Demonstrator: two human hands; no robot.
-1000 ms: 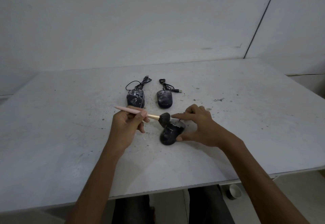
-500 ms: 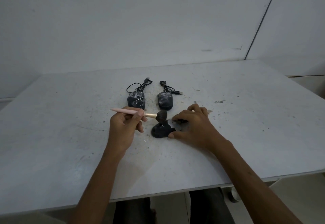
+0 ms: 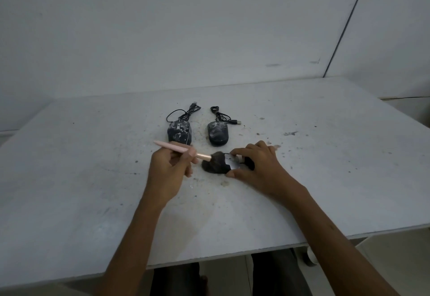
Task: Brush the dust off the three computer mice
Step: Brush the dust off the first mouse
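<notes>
Desk (image 3: 93, 179): pale, scuffed top, speckled with dark grit and stains, pushed up to a plain wall.
Far left mouse (image 3: 179, 132): black, blotched with pale dust, cable bundled behind it.
Far right mouse (image 3: 218, 134): black, dusty, just beside the first, cable and plug trailing right.
Near mouse (image 3: 223, 166): lies on the desk in front of the other two, amid scattered crumbs of dirt.

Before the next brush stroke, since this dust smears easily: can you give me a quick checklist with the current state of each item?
1. Left hand grips the pink brush: ok.
2. Bristles on the near mouse: ok.
3. Right hand steadies that mouse: ok.
4. Near mouse dust-free: cannot tell.
5. Far left mouse clean: not ok, pale patches.
6. Far right mouse clean: not ok, dusty.
</notes>
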